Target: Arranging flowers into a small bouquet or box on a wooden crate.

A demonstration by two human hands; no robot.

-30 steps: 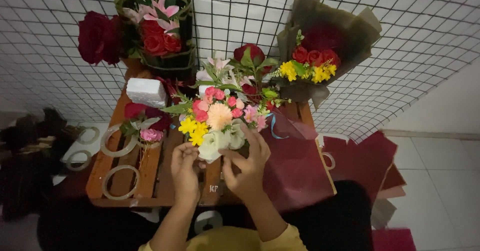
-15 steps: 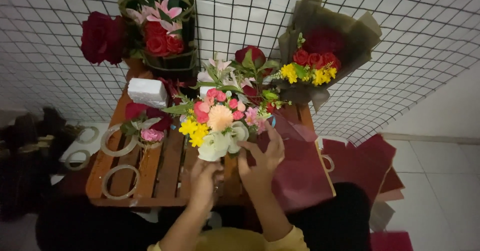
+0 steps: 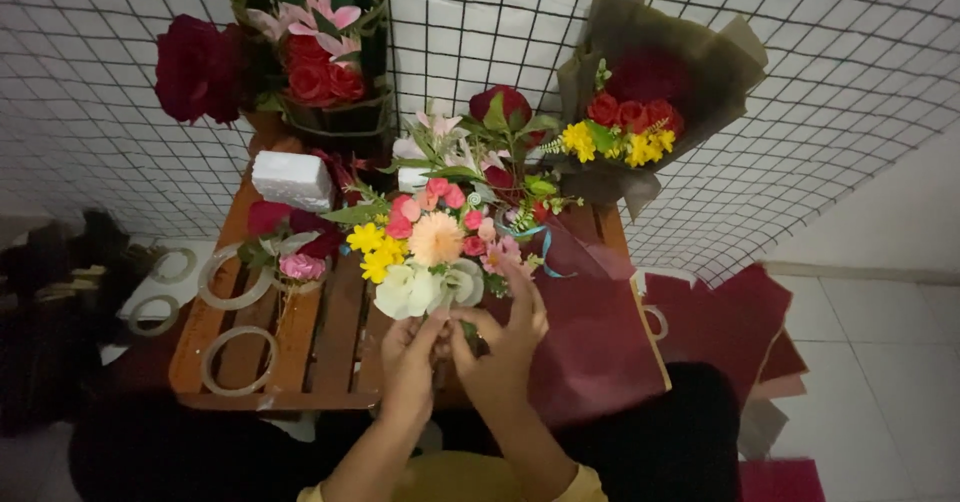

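both hands' fingers, left hand [image 3: 412,354] and right hand [image 3: 507,337], clasp one mixed bouquet [image 3: 432,247].

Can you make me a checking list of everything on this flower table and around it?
Surface: slatted wooden table, partly covered by dark red wrapping paper.
Job's things: mixed bunch of flowers, pink, yellow, white and peach.
Clutter: white foam block, tape rolls, loose pink flower.
Hands: left hand and right hand both grip the bunch from below.
Cables: nothing seen.
Surroundings: wire grid wall, wrapped bouquets, tiled floor with more red paper.
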